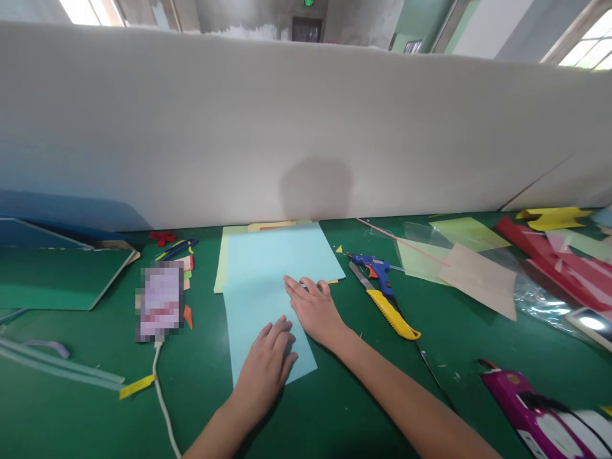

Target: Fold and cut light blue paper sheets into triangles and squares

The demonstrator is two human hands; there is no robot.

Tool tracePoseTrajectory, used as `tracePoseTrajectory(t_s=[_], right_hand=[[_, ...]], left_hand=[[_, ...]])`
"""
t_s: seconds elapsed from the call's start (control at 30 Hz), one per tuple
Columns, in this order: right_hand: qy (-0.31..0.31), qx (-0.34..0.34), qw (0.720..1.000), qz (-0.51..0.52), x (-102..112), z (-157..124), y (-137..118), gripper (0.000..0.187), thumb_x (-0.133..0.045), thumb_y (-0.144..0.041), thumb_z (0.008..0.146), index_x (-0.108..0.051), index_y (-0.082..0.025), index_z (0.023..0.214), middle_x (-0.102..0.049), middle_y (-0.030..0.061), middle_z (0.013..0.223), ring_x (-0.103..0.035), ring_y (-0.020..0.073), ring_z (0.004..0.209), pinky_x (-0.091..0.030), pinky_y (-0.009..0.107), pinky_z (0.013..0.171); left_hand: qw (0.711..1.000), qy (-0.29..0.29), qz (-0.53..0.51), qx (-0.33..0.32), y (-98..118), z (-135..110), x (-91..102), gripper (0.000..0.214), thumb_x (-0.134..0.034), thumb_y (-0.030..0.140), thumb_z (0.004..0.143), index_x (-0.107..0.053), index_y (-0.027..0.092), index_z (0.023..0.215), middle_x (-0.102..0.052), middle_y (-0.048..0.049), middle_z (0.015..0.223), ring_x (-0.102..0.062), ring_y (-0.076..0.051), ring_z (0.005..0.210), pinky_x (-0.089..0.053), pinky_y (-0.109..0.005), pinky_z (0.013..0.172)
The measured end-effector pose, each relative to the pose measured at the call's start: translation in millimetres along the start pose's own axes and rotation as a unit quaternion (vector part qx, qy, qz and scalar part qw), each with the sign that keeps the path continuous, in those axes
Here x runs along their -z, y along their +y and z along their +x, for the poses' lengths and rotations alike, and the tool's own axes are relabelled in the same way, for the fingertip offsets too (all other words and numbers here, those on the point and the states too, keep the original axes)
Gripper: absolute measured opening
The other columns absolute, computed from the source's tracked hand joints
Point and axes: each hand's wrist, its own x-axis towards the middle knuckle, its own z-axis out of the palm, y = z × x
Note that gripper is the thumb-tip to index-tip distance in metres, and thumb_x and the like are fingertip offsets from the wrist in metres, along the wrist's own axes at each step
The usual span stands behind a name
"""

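Note:
Two light blue sheets of paper lie overlapping in front of me, the far sheet and the near sheet. My left hand rests on the near sheet, fingers stretched forward and slightly bent. Farther up and to the right, my right hand lies with its fingers spread flat across the paper where the sheets meet. Neither hand grips anything. Pale yellow paper sticks out from under the far sheet on the left.
Right of the paper lie a blue glue gun and a yellow-handled saw knife. A phone with a white cable sits at left. Paper scraps and a magenta power strip are on the green table. A white partition stands behind.

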Motion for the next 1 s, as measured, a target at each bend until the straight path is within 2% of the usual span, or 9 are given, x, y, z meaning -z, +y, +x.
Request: tracePoseTrajectory(t_s=[0.27, 0.4, 0.5, 0.6, 0.7, 0.83, 0.9, 1.0], right_hand=[[-0.007, -0.044, 0.999, 0.021, 3, 36, 6, 0.034, -0.034, -0.018, 0.095, -0.06, -0.021, 0.118, -0.049, 0.0023, 0.141, -0.045, 0.0263, 0.115, -0.035, 0.044, 0.089], [-0.001, -0.063, 0.998, 0.027, 10, 37, 11, 0.034, -0.036, -0.022, 0.095, -0.057, -0.023, 0.122, -0.046, 0.0021, 0.143, -0.044, 0.0266, 0.116, -0.034, 0.043, 0.089], [0.055, -0.102, 0.993, 0.022, 16, 13, 22, 0.037, -0.037, -0.023, 0.095, -0.053, -0.024, 0.128, -0.049, 0.0057, 0.14, -0.044, 0.0271, 0.115, -0.033, 0.043, 0.091], [0.126, -0.153, 0.98, -0.013, 20, -28, 41, 0.034, -0.035, -0.02, 0.094, -0.058, -0.019, 0.119, -0.056, 0.012, 0.127, -0.047, 0.0278, 0.112, -0.035, 0.042, 0.088], [0.169, -0.222, 0.958, -0.064, 20, -69, 58, 0.031, -0.035, -0.02, 0.093, -0.059, -0.015, 0.113, -0.06, 0.0157, 0.114, -0.051, 0.028, 0.102, -0.038, 0.042, 0.084], [0.123, -0.283, 0.945, -0.108, 17, -96, 68, 0.029, -0.039, -0.018, 0.09, -0.056, -0.014, 0.114, -0.061, 0.0173, 0.106, -0.054, 0.0291, 0.091, -0.039, 0.039, 0.072], [0.111, -0.3, 0.941, -0.106, 16, -96, 70, 0.03, -0.04, -0.017, 0.089, -0.055, -0.014, 0.114, -0.061, 0.017, 0.104, -0.055, 0.0284, 0.086, -0.039, 0.038, 0.068], [0.126, -0.3, 0.942, -0.083, 16, -91, 72, 0.03, -0.04, -0.015, 0.085, -0.056, -0.015, 0.111, -0.063, 0.016, 0.098, -0.056, 0.0268, 0.078, -0.039, 0.036, 0.063]], left_hand=[[1.0, -0.011, -0.009, 0.01, -1, -1, -0.6, 0.009, -0.043, 0.018, 0.092, -0.049, 0.021, 0.097, -0.064, -0.009, 0.116, -0.054, -0.026, 0.122, -0.047, -0.047, 0.101], [1.0, 0.0, -0.014, 0.005, -1, -2, -1.0, 0.016, -0.036, 0.013, 0.094, -0.05, 0.02, 0.098, -0.063, -0.0091, 0.117, -0.052, -0.026, 0.124, -0.047, -0.047, 0.101], [1.0, -0.004, -0.029, 0.005, 0, -4, 2.2, 0.023, -0.031, 0.01, 0.093, -0.049, 0.02, 0.103, -0.062, -0.0095, 0.12, -0.049, -0.024, 0.127, -0.044, -0.048, 0.103], [0.999, -0.031, -0.041, 0.017, 4, -5, 7.8, 0.018, -0.046, 0.021, 0.09, -0.049, 0.02, 0.108, -0.057, -0.0114, 0.127, -0.045, -0.028, 0.13, -0.042, -0.051, 0.105], [0.998, -0.053, -0.038, 0.019, 6, -4, 11.6, 0.037, -0.06, 0.032, 0.084, -0.048, 0.021, 0.116, -0.053, -0.0128, 0.132, -0.04, -0.033, 0.132, -0.04, -0.055, 0.106], [0.998, -0.054, -0.035, 0.017, 7, -3, 13.8, 0.044, -0.064, 0.034, 0.081, -0.05, 0.02, 0.12, -0.053, -0.0136, 0.132, -0.038, -0.036, 0.133, -0.037, -0.059, 0.105], [0.998, -0.057, -0.04, 0.007, 7, -3, 15.8, 0.044, -0.065, 0.033, 0.08, -0.051, 0.021, 0.12, -0.052, -0.013, 0.134, -0.036, -0.036, 0.134, -0.036, -0.06, 0.106], [0.997, -0.056, -0.045, 0.001, 6, -5, 19.5, 0.046, -0.066, 0.031, 0.077, -0.052, 0.022, 0.12, -0.049, -0.0117, 0.138, -0.034, -0.036, 0.136, -0.034, -0.061, 0.106]])
